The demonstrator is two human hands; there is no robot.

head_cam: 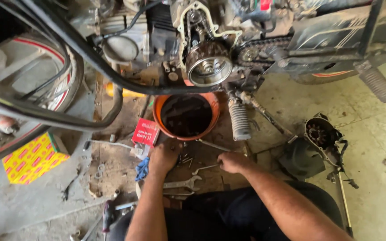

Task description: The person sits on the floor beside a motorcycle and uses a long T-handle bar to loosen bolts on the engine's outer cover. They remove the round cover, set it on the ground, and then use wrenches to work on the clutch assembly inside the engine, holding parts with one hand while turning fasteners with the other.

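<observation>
Two hands work low on the floor: left hand (pixel 164 156) rests closed among small bolts (pixel 186 159); right hand (pixel 232 161) pinches a thin spanner (pixel 204 169); engine (pixel 208 62) already stands uncovered, its side cover (pixel 322 136) lying off beside, refitting undone.

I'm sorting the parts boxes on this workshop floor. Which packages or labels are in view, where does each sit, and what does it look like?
Red box: small, flat, rectangular, red with white print, on the floor left of the orange basin, just above the left hand.
Yellow box: larger carton, yellow with a repeating red pattern and a green side, on the floor at left beside the wheel.
Red label: small, on the engine at the top edge, partly cut off.
</observation>
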